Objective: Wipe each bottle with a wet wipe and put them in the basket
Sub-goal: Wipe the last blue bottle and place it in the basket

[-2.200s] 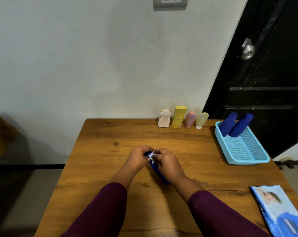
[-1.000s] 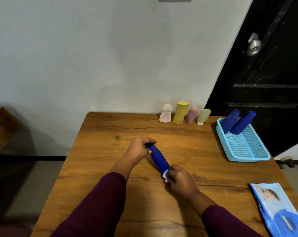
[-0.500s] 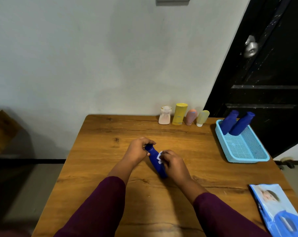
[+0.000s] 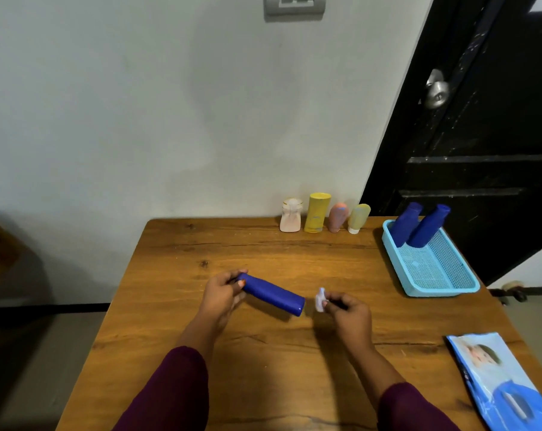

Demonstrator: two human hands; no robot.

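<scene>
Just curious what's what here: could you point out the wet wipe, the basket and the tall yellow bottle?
wet wipe (image 4: 320, 299): head view, on the crumpled white wad.
basket (image 4: 441, 292): head view, on its near rim.
tall yellow bottle (image 4: 318, 213): head view, on its body's middle.

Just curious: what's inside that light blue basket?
Two dark blue bottles lean side by side at the far end of the basket. Whatever lies beneath them is covered.

Open tabletop (image 4: 341, 262) leads to the basket (image 4: 434, 293), whose near half seems free.
</scene>
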